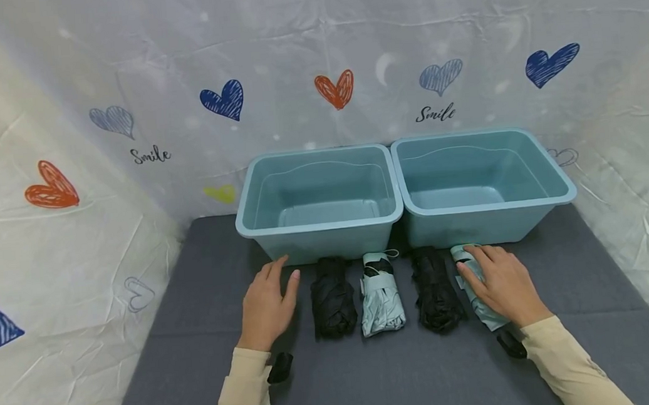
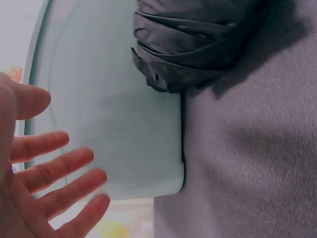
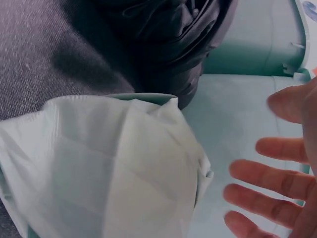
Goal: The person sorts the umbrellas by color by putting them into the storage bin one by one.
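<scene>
Four compact folded umbrellas would be too plain a tally, so by place: a black folded umbrella (image 1: 334, 299) lies nearest my left hand (image 1: 264, 310), which hovers beside it with fingers spread and holds nothing. Right of it lie a pale mint folded umbrella (image 1: 381, 302) with a cord loop and another black folded umbrella (image 1: 437, 292). Over the rightmost pale mint umbrella (image 1: 487, 315) is my right hand (image 1: 502, 281), covering part of it. In the right wrist view, the fingers (image 3: 270, 176) are extended and apart from that umbrella's fabric (image 3: 109, 163).
Behind the umbrellas, a left blue-green bin (image 1: 326, 227) and a right blue-green bin (image 1: 488, 206) stand side by side, nothing visible inside. A dark grey cloth (image 1: 382, 386) covers the table. Printed fabric (image 1: 279, 42) hangs behind and at the sides.
</scene>
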A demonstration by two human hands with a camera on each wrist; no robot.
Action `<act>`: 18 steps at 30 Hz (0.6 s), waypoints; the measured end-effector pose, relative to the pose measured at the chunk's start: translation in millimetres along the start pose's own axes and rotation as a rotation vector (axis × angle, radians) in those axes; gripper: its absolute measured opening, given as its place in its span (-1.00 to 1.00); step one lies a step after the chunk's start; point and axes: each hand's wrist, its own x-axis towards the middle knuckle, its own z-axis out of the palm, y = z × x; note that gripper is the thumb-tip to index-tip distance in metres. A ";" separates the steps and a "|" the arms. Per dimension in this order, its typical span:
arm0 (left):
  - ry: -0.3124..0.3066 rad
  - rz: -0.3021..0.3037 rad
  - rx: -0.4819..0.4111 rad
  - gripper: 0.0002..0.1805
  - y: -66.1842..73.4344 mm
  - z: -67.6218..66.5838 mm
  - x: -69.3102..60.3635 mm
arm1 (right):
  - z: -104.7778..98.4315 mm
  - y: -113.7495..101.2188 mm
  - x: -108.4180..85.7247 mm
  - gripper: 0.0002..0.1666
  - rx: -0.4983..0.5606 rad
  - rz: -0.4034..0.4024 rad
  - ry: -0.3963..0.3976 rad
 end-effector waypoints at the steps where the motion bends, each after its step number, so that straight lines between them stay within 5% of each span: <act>1: -0.014 -0.026 -0.065 -0.52 -0.9 -0.9 0.2 | -1.2 -1.1 -0.6 -0.54 0.001 0.012 -0.008; 4: -0.023 -0.110 -0.262 -0.59 -4.6 -3.8 1.3 | -5.1 -3.5 -2.9 -0.62 0.033 0.052 -0.025; 7: 0.031 -0.182 -0.423 -0.66 -9.1 -6.9 3.2 | -9.6 -5.1 -5.8 -0.69 0.099 0.094 -0.034; 14: 0.339 -0.313 -0.528 -0.73 -19.7 -15.3 15.2 | -17.1 -5.1 -13.5 -0.71 0.296 0.177 -0.052; 18: 0.410 -0.344 -0.588 -0.63 -27.1 -23.7 32.5 | -22.5 -3.3 -16.6 -0.67 0.332 0.195 -0.058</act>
